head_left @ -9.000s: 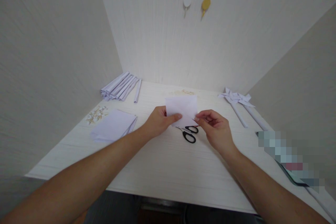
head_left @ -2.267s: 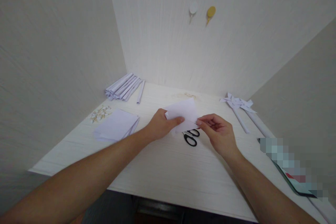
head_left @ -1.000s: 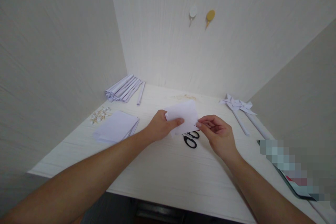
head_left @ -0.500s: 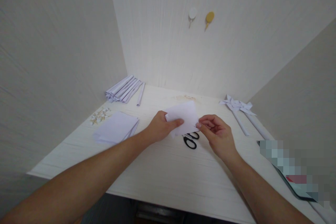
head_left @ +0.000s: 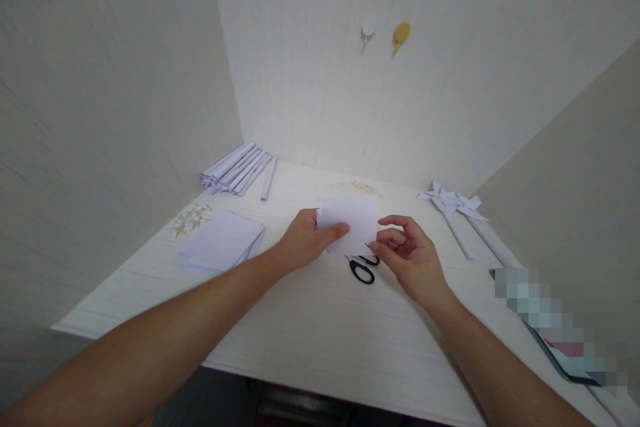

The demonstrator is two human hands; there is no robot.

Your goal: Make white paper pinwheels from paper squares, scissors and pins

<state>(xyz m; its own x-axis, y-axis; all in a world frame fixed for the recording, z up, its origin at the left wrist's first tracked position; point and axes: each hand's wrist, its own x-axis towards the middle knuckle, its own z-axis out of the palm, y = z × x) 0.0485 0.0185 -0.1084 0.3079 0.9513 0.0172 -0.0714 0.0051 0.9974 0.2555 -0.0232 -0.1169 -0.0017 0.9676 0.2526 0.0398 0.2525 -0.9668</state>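
A: What has moved since the earlier frame?

B: The square of white paper (head_left: 356, 217) sits more level, and the right hand's (head_left: 413, 250) forefinger has lifted away from its edge.

A: Where is the paper now?

B: Held up over the middle of the white table (head_left: 300, 340), in front of black-handled scissors (head_left: 353, 269).

A: And the fingers?

B: The left hand (head_left: 306, 237) pinches the paper's left side, thumb flat on the front. On the right, thumb and forefinger stand apart; the thumb tip meets the lower right corner. I cannot tell whether another fingertip presses behind it.

A: How will it handle?

B: Probably featherlight, flexible and easily creased or torn. The left side looks the surest place to hold, thumb in front and fingers behind; the right corner should want only a light touch.

A: What is hard to make out?

B: The left fingers are behind the sheet, and so are most of the scissor blades. A short dark line near the lower right corner could be a cut or a fold. At far right, pixelation masks a dark-edged flat device (head_left: 570, 370), and both forearms run out of frame.
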